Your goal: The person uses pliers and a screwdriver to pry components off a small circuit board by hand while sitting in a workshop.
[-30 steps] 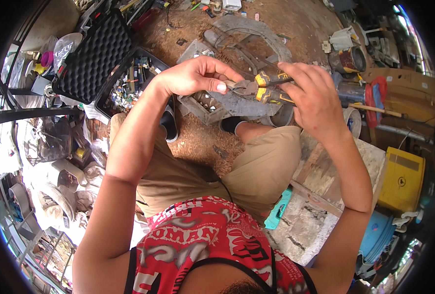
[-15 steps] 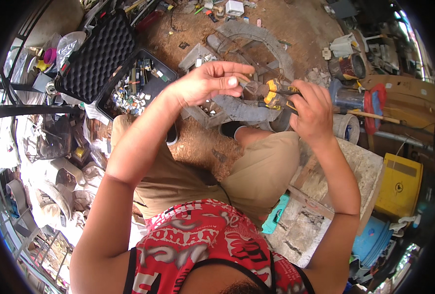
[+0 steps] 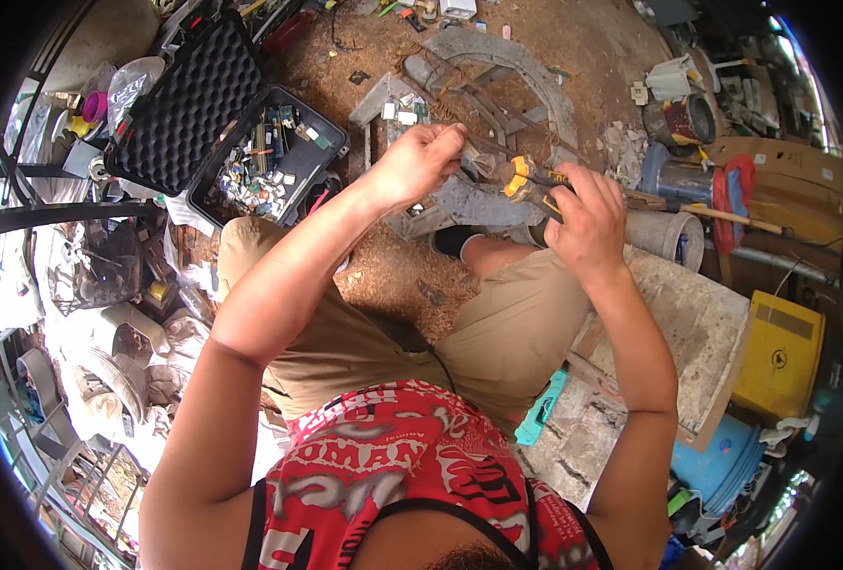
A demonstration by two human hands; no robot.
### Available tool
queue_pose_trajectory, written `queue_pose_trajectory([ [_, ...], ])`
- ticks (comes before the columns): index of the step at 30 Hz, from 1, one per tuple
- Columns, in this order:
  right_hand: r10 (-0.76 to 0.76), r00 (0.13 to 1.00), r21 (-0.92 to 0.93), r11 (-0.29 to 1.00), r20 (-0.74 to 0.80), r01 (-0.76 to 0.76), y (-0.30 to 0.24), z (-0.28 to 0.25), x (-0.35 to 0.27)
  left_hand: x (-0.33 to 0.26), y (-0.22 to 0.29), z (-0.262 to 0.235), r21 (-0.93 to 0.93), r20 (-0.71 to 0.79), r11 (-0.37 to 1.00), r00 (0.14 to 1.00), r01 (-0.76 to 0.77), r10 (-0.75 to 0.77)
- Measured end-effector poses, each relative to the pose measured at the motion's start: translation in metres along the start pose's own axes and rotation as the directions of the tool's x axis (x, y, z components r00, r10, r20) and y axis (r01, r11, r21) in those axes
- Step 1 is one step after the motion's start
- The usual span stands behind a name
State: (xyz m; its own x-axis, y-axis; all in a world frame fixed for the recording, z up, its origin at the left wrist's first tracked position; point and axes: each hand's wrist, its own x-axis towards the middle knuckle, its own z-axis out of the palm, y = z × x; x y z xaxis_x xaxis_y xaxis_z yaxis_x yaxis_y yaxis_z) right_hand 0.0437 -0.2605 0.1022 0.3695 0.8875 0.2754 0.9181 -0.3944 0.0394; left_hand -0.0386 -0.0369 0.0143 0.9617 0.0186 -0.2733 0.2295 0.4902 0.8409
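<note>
Dirt ground (image 3: 383, 275) — open case (image 3: 250, 142), stone ring (image 3: 526, 66), etc.

This is a rough outdoor workshop or scrap yard, set on a bare dirt floor (image 3: 393, 275) scattered with sawdust. An open black case (image 3: 222, 123) lined with foam holds small electronic parts, and old paint cans (image 3: 688, 119), a hammer (image 3: 716, 214), a yellow canister (image 3: 778, 356), a concrete slab (image 3: 678, 323) and heaped junk (image 3: 108, 323) crowd around.

A boxy yellow case (image 3: 779, 356) with a dark round label stands at the person's right.
</note>
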Motion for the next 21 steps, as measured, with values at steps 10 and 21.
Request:
queue_pose_trajectory([
  [10, 0.133, 0.984, 0.231, 0.96, 0.116, -0.157, 0.008, 0.009, -0.011, 0.002, -0.002, -0.001, 0.01, 0.064, 1.0, 0.998, 0.006, -0.006],
  [21, 0.108, 0.96, 0.467, 0.856, 0.256, -0.221, 0.015, -0.003, -0.003, 0.003, -0.007, -0.005, 0.129, 0.14, 0.979, 0.98, -0.157, 0.138],
])
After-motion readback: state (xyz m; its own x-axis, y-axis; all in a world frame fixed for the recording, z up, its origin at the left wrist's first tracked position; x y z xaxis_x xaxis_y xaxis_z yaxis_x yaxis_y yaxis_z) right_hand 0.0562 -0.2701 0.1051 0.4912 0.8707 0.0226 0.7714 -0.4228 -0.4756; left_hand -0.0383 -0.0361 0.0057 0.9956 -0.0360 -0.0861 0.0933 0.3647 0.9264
